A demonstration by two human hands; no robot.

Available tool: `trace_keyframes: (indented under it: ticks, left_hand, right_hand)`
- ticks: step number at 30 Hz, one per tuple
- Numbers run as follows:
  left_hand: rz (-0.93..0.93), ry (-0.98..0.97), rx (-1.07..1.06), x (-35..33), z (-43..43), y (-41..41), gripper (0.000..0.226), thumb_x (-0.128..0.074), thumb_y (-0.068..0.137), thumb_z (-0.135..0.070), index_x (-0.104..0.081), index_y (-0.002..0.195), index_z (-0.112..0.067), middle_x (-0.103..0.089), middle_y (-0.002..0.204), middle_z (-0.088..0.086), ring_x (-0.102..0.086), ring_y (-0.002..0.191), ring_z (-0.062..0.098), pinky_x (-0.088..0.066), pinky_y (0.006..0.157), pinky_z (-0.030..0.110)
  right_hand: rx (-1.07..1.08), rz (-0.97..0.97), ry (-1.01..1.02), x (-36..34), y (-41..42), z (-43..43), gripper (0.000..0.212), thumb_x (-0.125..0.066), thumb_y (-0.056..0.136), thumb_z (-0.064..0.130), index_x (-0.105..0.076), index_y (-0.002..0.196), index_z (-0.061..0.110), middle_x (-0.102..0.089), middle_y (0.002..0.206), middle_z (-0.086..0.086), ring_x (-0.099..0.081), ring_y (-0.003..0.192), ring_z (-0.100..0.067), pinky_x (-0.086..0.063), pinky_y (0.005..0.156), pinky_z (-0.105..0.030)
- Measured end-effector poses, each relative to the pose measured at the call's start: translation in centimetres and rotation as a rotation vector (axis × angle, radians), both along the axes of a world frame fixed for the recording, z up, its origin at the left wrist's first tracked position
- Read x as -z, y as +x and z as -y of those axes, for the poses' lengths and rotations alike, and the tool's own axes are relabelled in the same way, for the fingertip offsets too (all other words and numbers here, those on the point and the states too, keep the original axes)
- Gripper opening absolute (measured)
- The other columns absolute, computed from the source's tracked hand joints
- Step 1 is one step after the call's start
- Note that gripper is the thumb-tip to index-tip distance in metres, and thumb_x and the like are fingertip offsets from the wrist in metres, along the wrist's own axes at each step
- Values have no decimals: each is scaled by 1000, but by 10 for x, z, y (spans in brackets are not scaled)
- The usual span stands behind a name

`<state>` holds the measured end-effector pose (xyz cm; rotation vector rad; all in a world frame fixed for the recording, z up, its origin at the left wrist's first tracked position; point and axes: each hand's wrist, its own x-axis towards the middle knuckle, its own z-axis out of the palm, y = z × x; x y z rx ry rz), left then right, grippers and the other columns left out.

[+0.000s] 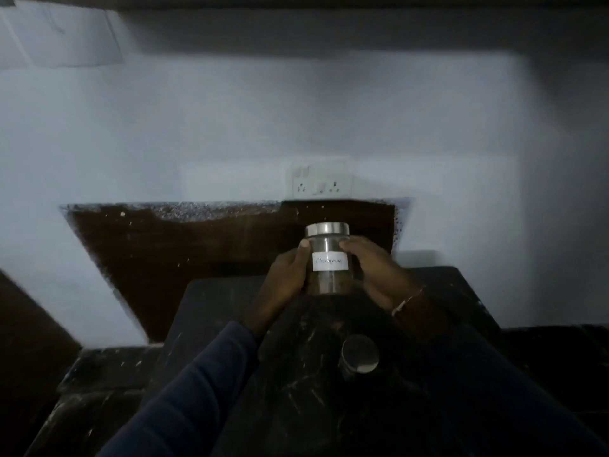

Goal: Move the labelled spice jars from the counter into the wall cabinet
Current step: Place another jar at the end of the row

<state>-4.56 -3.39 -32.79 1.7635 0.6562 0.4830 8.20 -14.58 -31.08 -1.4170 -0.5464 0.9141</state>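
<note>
Dim light. Both hands wrap one glass spice jar (329,258) — left hand (285,278) and right hand (379,275) on its sides, thumbs near the steel lid. It is upright over the back of the dark counter (230,324), white label facing the camera, writing unreadable. A second jar (359,356) stands nearer, untouched.

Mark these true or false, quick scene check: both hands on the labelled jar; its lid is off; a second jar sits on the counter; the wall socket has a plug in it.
1. Both the left hand and right hand hold the labelled jar. True.
2. Its lid is off. False: the metal lid is on.
3. A second jar stands on the counter, nearer the person. True.
4. The wall socket has a plug in it. False: nothing is plugged in.
</note>
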Motion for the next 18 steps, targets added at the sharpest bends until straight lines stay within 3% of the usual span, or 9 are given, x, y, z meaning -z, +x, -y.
trace_keyframes:
  ticks: [3, 8, 12, 14, 16, 18]
  left_hand:
    - [106, 214, -3, -77, -5, 37, 46, -32, 100, -49, -69, 101, -22, -72, 93, -2, -69, 88, 11, -55, 77, 28]
    - [383, 527, 31, -206, 1, 87, 39, -34, 100, -48, -66, 100, -26, -66, 80, -11, -62, 71, -1, -51, 64, 24]
    - [538, 765, 33, -293, 12, 123, 41, -31, 103, -41, -66, 99, -20, -66, 78, -8, -63, 69, 2, -52, 61, 23]
    - [560, 819, -8, -328, 12, 146, 47, -28, 102, -45, -66, 102, -17, -68, 85, -4, -65, 76, 9, -54, 66, 30]
    - [564, 837, -42, -356, 7, 168, 52, -27, 99, -50, -66, 104, -16, -70, 92, 3, -67, 84, 17, -57, 72, 41]
    - [558, 884, -74, -377, 4, 186, 52, -26, 100, -47, -65, 102, -13, -70, 93, 6, -66, 85, 21, -56, 75, 43]
  right_hand:
    - [-3, 234, 76, -78, 32, 8, 29, -48, 98, 28, -54, 125, 20, -65, 118, -4, -61, 110, -24, -49, 98, -50]
    - [45, 597, 264, -216, 71, 30, 30, -51, 96, 39, -61, 113, 16, -70, 109, -1, -66, 101, -19, -55, 87, -38]
    - [128, 837, 370, -304, 97, 38, 36, -58, 92, 44, -64, 113, 16, -73, 104, 1, -70, 96, -14, -58, 83, -34]
    - [179, 888, 418, -338, 113, 40, 44, -61, 90, 44, -55, 123, 16, -70, 100, -3, -70, 92, -17, -59, 74, -31]
    - [192, 945, 455, -365, 128, 38, 49, -60, 91, 41, -41, 135, 28, -66, 95, -6, -69, 86, -15, -57, 65, -25]
    - [190, 987, 497, -383, 144, 34, 38, -59, 93, 37, -47, 128, 28, -65, 93, -8, -68, 85, -18, -60, 66, -29]
